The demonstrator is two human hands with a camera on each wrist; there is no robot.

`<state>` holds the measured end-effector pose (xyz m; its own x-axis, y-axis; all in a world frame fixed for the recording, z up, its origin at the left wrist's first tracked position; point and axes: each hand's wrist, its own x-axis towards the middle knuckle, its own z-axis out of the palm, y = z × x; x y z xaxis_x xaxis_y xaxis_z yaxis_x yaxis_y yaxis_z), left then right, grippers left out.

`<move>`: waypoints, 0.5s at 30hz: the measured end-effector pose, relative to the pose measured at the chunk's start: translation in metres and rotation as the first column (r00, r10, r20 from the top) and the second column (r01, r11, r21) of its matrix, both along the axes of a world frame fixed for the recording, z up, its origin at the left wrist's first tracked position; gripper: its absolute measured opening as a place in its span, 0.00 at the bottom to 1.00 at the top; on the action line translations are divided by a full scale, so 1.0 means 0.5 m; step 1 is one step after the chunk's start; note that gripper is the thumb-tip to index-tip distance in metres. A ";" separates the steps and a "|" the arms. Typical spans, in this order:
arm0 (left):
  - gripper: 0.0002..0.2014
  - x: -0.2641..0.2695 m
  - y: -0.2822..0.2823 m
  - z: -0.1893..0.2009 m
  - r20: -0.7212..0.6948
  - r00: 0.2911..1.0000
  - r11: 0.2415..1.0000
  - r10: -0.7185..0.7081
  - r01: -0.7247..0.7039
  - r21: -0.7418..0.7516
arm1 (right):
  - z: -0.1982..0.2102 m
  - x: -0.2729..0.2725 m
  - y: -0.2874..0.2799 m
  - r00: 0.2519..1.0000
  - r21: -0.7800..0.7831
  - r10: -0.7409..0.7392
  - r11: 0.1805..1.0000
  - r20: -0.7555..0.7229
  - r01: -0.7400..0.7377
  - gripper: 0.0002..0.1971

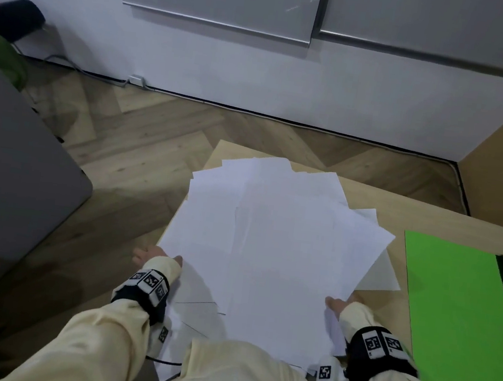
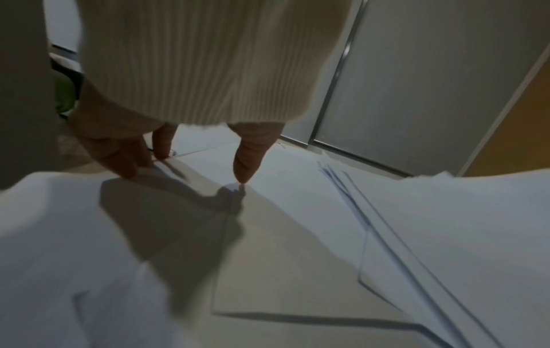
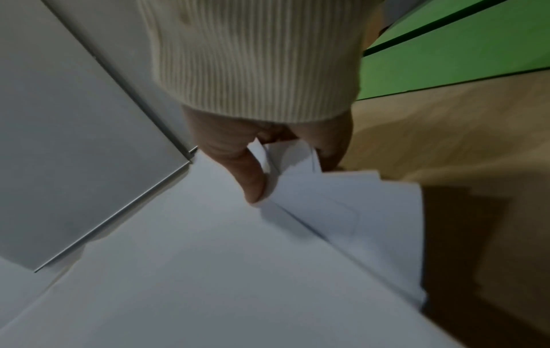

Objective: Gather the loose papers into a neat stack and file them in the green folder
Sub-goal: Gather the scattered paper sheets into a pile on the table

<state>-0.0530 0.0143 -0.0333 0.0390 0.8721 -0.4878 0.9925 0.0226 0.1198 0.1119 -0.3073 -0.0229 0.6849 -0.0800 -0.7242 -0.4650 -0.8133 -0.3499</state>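
Papers [image 1: 272, 240]: I see a loose, fanned pile of white sheets on the table [image 1: 367, 195], corners pointing several ways, not squared. The top bundle is lifted at its near side between my two hands; more sheets lie flat beneath it.
Left hand [image 1: 153, 256]: at the pile's left near corner. In the left wrist view the thumb tip rests on top of a sheet and the fingers [image 2: 119, 153] reach down over the left edge. I cannot tell whether they curl under the paper.
Right hand [image 1: 339, 305]: pinching the right near corner. In the right wrist view the thumb [image 3: 247, 179] lies on top and the fingers are under a few sheets.
Folder [image 1: 451, 309]: green, lying open and flat on the table to the right of the pile, dark spine running down its middle. It is apart from the papers, with bare table between.
Edges: the pile's far corners reach close to the table's far edge; its left side runs along the table's left edge.
Room: floor [image 1: 141, 145] open beyond and left of the table; a grey seat [image 1: 8, 176] stands at left, a wall [image 1: 227, 70] behind.
Writing: I read none on the sheets or folder. Both wristbands [image 1: 150, 282] carry black-and-white square code tags.
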 end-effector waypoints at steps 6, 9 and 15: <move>0.41 0.008 -0.013 -0.001 -0.059 0.997 0.998 -0.058 0.059 0.019 | 0.004 -0.003 0.006 0.997 -0.033 -0.036 0.999 -0.061 0.034 0.33; 0.38 0.020 -0.028 -0.011 0.038 0.997 0.997 -0.074 0.075 -0.018 | 0.016 -0.030 0.036 0.996 0.103 -0.066 0.992 -0.060 0.072 0.33; 0.35 0.052 -0.051 -0.002 0.059 0.993 0.993 -0.105 0.108 -0.051 | 0.019 -0.051 0.080 0.998 0.097 -0.068 0.993 0.010 0.066 0.35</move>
